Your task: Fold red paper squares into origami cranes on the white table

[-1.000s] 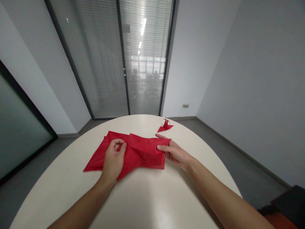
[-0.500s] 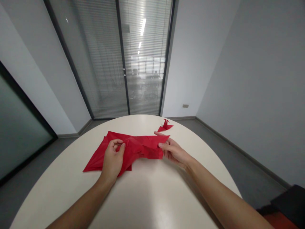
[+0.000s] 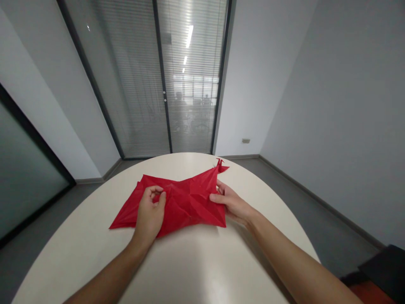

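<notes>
A large sheet of red paper, creased and partly folded, lies across the middle of the table. My left hand is closed over its left part, thumb against curled fingertips in a pinch on the paper. At the right side, my right hand grips the sheet with the thumb on top and the other fingers hidden beneath. The right part is lifted slightly off the table. Just beyond its upper right corner stands a small red origami crane, partly covered by the paper.
The round cream table has a curved far edge. Behind it are glass panels with blinds and grey walls. A dark and orange object, perhaps a chair, sits at the lower right.
The right part of the paper has opened out wider, its corners now spread up and down at my right hand. The paper now covers part of the crane. My left hand stays nearly still.
</notes>
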The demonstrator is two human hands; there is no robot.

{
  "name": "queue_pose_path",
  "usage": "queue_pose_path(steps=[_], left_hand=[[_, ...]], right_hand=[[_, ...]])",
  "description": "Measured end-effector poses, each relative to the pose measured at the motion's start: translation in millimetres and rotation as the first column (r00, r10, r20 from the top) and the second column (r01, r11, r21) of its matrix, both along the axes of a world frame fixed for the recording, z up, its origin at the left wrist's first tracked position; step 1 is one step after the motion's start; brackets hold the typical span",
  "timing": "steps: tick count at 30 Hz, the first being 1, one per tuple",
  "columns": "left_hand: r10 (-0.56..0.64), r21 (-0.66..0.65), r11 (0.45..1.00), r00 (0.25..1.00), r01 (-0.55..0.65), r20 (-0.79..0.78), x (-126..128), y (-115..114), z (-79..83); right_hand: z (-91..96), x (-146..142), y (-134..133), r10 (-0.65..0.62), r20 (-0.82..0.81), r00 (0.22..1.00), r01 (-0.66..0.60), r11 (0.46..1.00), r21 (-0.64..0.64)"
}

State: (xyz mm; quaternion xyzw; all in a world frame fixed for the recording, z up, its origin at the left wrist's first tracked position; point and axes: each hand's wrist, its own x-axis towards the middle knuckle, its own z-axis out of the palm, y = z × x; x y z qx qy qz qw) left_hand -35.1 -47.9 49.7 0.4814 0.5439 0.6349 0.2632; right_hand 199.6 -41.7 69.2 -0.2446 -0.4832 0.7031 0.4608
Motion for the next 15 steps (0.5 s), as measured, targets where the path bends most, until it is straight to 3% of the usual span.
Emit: queue_pose_path(steps=[3, 5, 7, 9, 11, 15], left_hand=[[-0.042, -0.081, 0.995, 0.982, 0.058, 0.185, 1, -2, 4.5], [-0.133, -0.197, 0.951, 0.893, 0.237, 0.430, 4, -7, 10.9], [-0.253, -0.249, 0.829, 0.733, 0.501, 0.632, 6, -13, 18.4], [-0.333, -0.245, 0.714, 0.625, 0.656, 0.706, 6, -17, 24.6], [-0.392, -0.241, 0.671, 0.611, 0.702, 0.688, 3, -18, 28.9], [-0.478, -0.226, 0.718, 0.703, 0.658, 0.527, -10, -13, 38.7]], right_hand=[[1.1, 2, -1, 0.025, 0.052, 0.998, -0.025, 1.000, -0.010], [1.1, 4, 0, 0.025, 0.075, 0.997, -0.023, 0.999, -0.024], [1.3, 6, 0, 0.040, 0.105, 0.994, -0.038, 0.999, -0.028], [1.8, 8, 0, 0.061, 0.150, 0.987, -0.060, 0.998, -0.010], [2.0, 9, 1, 0.056, 0.192, 0.980, -0.061, 0.998, 0.022], [-0.6, 15, 10, -0.091, 0.209, 0.974, 0.066, 0.991, 0.120]])
